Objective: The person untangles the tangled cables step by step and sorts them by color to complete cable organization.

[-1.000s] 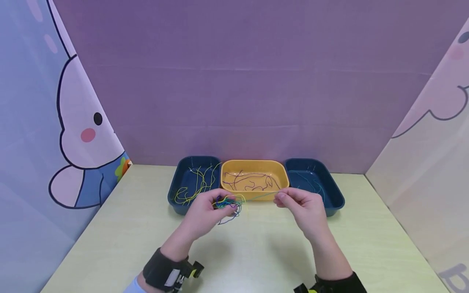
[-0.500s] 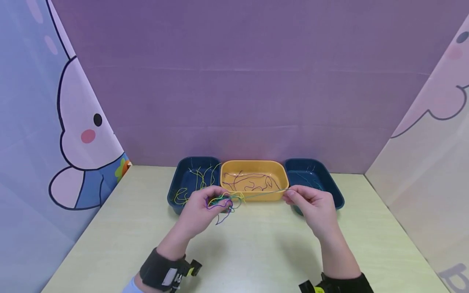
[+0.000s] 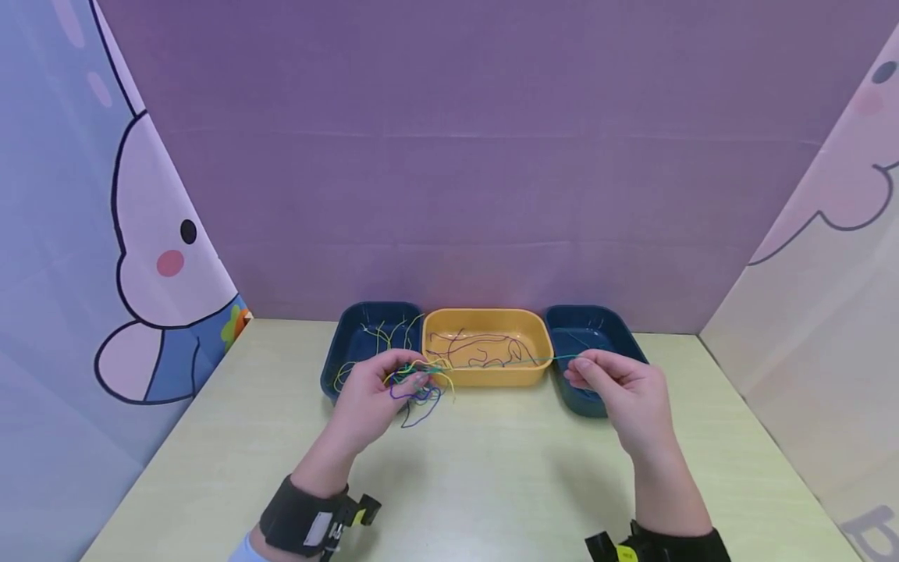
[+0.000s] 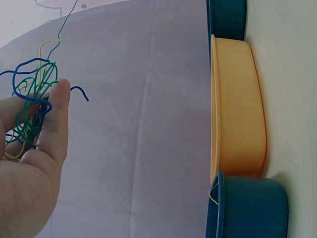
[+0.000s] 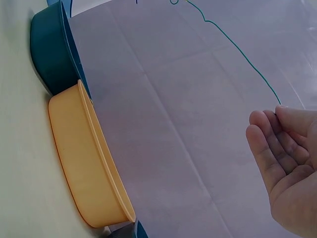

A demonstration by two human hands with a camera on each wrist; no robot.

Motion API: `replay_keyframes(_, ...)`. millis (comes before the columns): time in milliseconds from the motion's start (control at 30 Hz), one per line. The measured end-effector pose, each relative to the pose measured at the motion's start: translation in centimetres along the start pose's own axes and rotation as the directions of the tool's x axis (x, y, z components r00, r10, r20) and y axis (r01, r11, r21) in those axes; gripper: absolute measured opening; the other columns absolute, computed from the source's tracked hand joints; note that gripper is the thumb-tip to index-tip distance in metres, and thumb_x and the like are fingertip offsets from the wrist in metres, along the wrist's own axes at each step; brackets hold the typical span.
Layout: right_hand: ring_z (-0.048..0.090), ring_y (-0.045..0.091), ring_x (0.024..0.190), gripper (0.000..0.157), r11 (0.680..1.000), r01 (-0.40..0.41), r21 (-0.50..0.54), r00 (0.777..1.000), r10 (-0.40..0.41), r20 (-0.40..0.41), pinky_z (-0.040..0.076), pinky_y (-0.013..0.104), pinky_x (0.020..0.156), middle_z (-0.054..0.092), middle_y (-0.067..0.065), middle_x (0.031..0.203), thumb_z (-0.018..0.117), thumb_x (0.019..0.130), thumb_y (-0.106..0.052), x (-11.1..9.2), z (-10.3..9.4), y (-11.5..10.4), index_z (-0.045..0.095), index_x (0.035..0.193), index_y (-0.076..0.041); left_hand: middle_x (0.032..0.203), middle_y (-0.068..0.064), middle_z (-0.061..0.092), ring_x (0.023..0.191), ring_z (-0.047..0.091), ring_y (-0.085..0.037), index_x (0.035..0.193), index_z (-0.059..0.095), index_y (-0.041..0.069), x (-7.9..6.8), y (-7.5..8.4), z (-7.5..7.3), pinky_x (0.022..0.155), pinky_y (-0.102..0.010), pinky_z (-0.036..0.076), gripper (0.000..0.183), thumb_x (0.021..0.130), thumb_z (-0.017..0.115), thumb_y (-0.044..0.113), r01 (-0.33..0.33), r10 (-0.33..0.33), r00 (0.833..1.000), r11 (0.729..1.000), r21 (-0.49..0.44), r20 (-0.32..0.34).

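Note:
A tangled bundle of thin wires point(image 4: 37, 106), green, blue and yellow, is held between the thumb and fingers of my left hand point(image 3: 372, 398). Loose blue and yellow ends stick out of it. From the bundle a single green wire point(image 5: 237, 48) runs to my right hand point(image 3: 628, 398), which pinches its end between thumb and forefinger. In the head view this strand stretches nearly straight across, in front of the yellow tray point(image 3: 492, 378). Both hands are raised above the table, the left before the left blue tray point(image 3: 340, 343) and the right before the right blue tray point(image 3: 586, 402).
Three trays stand side by side at the back of the table point(image 3: 492, 476). Yellow wires point(image 3: 379, 336) lie in the left one, dark purple wires point(image 3: 485, 338) in the middle one, and a few green wires point(image 3: 579, 339) in the right one. A purple backdrop point(image 3: 449, 172) rises behind.
My right hand has moved to the right, and my left hand a little to the left and up. The stretch of green wire between them has grown longer.

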State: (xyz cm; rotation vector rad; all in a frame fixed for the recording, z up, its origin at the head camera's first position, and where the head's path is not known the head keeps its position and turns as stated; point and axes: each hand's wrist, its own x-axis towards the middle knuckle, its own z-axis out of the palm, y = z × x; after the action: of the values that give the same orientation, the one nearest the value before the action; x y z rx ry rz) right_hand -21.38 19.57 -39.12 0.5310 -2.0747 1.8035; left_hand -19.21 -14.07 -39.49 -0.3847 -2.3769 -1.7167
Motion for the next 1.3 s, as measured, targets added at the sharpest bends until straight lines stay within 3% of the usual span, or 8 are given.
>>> replay_keyframes(167, 0.066, 0.029, 0.082, 0.017, 1.0, -0.021, -0.005, 0.999, 0.021, -0.043, 0.055, 0.031, 0.075, 0.069, 0.017, 0.091, 0.064, 0.093, -0.013, -0.1, -0.7, -0.1, 0.069, 0.099, 0.003, 0.097, 0.001, 0.066, 0.086, 0.059, -0.017, 0.102, 0.067, 0.019, 0.1, 0.0, -0.2, 0.075, -0.033, 0.055, 0.011, 0.092, 0.066, 0.015, 0.018, -0.018, 0.999, 1.0, 0.003, -0.038)
replay_keyframes(400, 0.066, 0.03, 0.083, 0.022, 0.998, -0.046, 0.036, 0.993, 0.05, -0.107, 0.055, 0.031, 0.075, 0.067, 0.022, 0.094, 0.065, 0.092, -0.012, 0.0, -1.7, -0.2, 0.067, 0.103, 0.007, 0.098, 0.003, 0.067, 0.086, 0.059, -0.018, 0.103, 0.067, 0.02, 0.1, -0.1, -0.3, 0.073, -0.034, 0.055, 0.012, 0.092, 0.066, 0.016, 0.014, -0.014, 1.0, 1.0, 0.011, -0.015)
replay_keyframes(533, 0.066, 0.028, 0.081, 0.026, 0.984, -0.066, 0.166, 0.969, 0.104, -0.226, 0.054, 0.032, 0.073, 0.068, 0.019, 0.092, 0.067, 0.089, -0.009, 0.1, -2.9, -0.3, 0.065, 0.105, 0.011, 0.097, 0.001, 0.068, 0.089, 0.06, -0.015, 0.103, 0.067, 0.016, 0.3, -0.2, -0.9, 0.079, -0.032, 0.055, 0.012, 0.092, 0.066, 0.017, 0.003, -0.002, 0.997, 1.0, 0.022, -0.078)
replay_keyframes(667, 0.067, 0.027, 0.078, 0.028, 0.962, -0.064, 0.267, 0.941, 0.147, -0.305, 0.054, 0.034, 0.072, 0.069, 0.016, 0.088, 0.07, 0.086, -0.005, 0.3, -4.0, -0.3, 0.064, 0.104, 0.014, 0.099, -0.004, 0.067, 0.089, 0.062, -0.015, 0.106, 0.066, 0.009, 0.4, -0.4, -1.7, 0.08, -0.031, 0.054, 0.015, 0.092, 0.065, 0.014, 0.003, -0.007, 0.991, 1.0, -0.029, -0.136)
replay_keyframes(900, 0.067, 0.027, 0.075, 0.028, 0.951, -0.055, 0.305, 0.935, 0.156, -0.318, 0.054, 0.035, 0.07, 0.069, 0.016, 0.086, 0.072, 0.083, -0.002, 0.7, -4.5, -0.1, 0.064, 0.103, 0.016, 0.102, -0.008, 0.065, 0.089, 0.062, -0.016, 0.108, 0.064, 0.002, 0.4, -0.4, -2.0, 0.079, -0.024, 0.053, 0.02, 0.092, 0.065, 0.014, 0.007, -0.015, 0.991, 0.998, -0.067, -0.131)
replay_keyframes(1300, 0.065, 0.024, 0.064, 0.026, 0.928, -0.041, 0.37, 0.92, 0.18, -0.349, 0.054, 0.036, 0.064, 0.069, 0.016, 0.083, 0.074, 0.079, 0.003, 0.7, -4.6, 0.3, 0.064, 0.099, 0.017, 0.1, -0.004, 0.067, 0.089, 0.063, -0.017, 0.107, 0.065, 0.007, 0.4, -0.5, -1.8, 0.077, -0.029, 0.055, 0.016, 0.092, 0.065, 0.014, -0.022, 0.015, 0.995, 0.997, -0.067, -0.101)
